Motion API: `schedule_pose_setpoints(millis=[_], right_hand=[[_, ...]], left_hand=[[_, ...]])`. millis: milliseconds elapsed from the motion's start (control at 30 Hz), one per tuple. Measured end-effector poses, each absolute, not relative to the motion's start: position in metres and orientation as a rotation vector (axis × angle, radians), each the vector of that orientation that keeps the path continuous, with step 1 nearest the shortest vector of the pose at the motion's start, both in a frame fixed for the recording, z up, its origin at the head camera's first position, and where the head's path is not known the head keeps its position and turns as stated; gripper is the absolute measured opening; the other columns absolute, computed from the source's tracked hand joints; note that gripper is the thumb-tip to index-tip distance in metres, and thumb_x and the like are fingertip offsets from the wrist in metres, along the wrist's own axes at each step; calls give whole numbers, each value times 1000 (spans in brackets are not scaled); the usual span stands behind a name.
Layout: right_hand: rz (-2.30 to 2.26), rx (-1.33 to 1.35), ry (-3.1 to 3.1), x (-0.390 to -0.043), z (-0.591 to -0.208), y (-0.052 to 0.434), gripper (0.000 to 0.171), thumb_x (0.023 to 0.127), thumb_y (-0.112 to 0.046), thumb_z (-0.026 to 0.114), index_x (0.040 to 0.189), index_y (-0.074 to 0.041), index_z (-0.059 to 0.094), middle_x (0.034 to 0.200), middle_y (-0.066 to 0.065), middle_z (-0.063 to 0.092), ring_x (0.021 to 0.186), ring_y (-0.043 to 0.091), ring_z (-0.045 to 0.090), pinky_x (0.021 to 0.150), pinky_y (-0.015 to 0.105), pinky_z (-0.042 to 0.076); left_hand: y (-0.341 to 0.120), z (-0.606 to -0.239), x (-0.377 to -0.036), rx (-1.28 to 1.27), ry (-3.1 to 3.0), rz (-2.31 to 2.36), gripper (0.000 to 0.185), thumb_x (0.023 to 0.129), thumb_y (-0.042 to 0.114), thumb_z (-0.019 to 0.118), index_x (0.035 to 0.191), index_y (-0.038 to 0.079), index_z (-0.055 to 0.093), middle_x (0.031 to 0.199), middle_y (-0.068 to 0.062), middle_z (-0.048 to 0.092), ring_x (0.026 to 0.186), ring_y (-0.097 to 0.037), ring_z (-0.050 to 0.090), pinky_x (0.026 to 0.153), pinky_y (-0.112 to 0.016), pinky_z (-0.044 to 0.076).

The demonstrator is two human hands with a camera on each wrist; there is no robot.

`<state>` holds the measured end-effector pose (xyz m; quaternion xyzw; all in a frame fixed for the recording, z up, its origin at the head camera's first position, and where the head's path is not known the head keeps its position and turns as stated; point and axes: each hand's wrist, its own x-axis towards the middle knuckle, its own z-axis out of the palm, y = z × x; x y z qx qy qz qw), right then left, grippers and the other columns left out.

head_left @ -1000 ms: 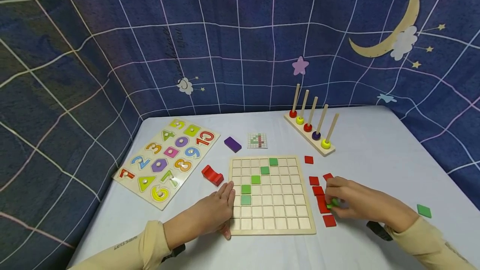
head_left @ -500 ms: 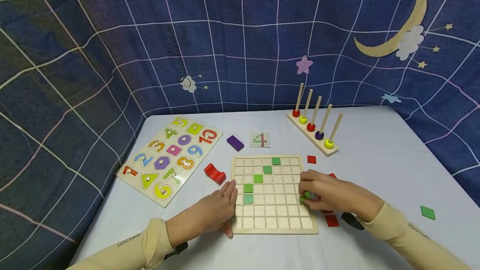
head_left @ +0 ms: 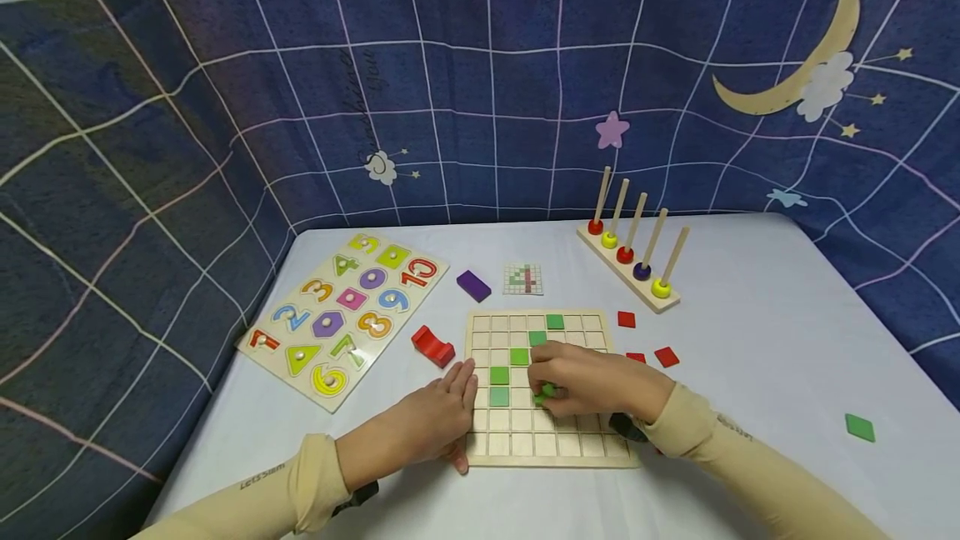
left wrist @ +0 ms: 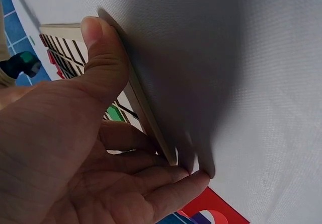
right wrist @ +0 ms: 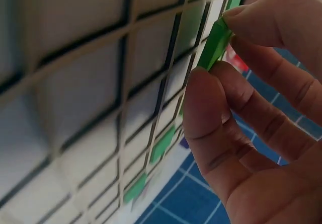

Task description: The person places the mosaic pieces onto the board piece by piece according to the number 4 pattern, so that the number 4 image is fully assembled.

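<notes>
Green tile over the grid board

On the surface I see the number puzzle left and peg rack behind; my left hand lies flat against the grid board, my right hand pinches a green tile above its middle.

1. Number pieces 1, 2, 3, 4, 5, 6, 7, 8, 9 and 10 set into the wooden number puzzle board, each in its own colour; 10 in red at the far right corner, 1 in red at the near left corner
2. Small white lettering on the left sleeve, apparently "Let's Slim", not fully legible
3. Faint lettering on the right sleeve, too small to read
4. A figure like a 4 in green and red squares on the pattern card
</notes>
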<state>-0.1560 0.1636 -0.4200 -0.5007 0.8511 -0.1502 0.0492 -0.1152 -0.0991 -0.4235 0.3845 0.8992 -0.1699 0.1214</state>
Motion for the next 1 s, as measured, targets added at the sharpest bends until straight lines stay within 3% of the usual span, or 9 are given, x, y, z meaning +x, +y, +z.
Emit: schedule_pose_setpoints(millis=[233,467,700,1000], right_hand=[[-380,-1484,2626,-158,-429,137,9,93,-10,82,89,-12,74,87,-3,60,81,4,49,75,16,51],[-205,-1558,2763,-144,-430,127,10,93,-7,81,84,-10,77,90,-1,64,83,12,58,76,21,56],[43,-1645,2885,-132,-430,125,11,90,-13,84,83,-13,77,91,-2,67,80,12,55,72,17,55],[-101,-1582,2836,-133,-429,131,14,92,-12,82,81,-13,74,88,-2,64,78,11,52,70,17,52]], left_hand=[[-98,-424,-118,1078,2612,-467,108,81,65,79,157,-5,48,167,-25,44,155,-37,48,114,-41,56],[-98,-424,-118,1081,2607,-483,106,82,63,79,158,-4,48,167,-24,44,155,-36,49,114,-40,56],[-98,-424,-116,1105,2623,-521,107,81,65,78,156,-5,49,166,-24,46,153,-35,51,113,-39,57],[-99,-424,-116,1113,2621,-465,100,86,58,80,156,-6,49,165,-26,46,153,-37,51,113,-40,57]])
